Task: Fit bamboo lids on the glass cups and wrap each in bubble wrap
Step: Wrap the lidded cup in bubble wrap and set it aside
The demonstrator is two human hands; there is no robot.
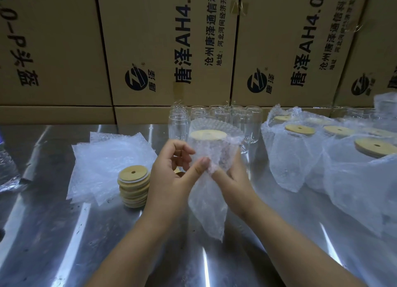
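Note:
I hold a glass cup with a bamboo lid [208, 135] above the table's middle, partly wrapped in a bubble wrap sheet [207, 203] that hangs below it. My left hand [174, 175] pinches the wrap's edge with its thumb against the cup's left side. My right hand [233, 175] grips the wrapped cup from the right and below. A stack of bamboo lids [133, 185] stands left of my hands, beside a pile of bubble wrap sheets [107, 162]. Several bare glass cups [217, 114] stand behind the held cup.
Several wrapped, lidded cups [335, 149] crowd the right side of the shiny metal table [53, 233]. Cardboard boxes [167, 46] wall off the back. A plastic-wrapped item [6, 166] lies at the far left edge.

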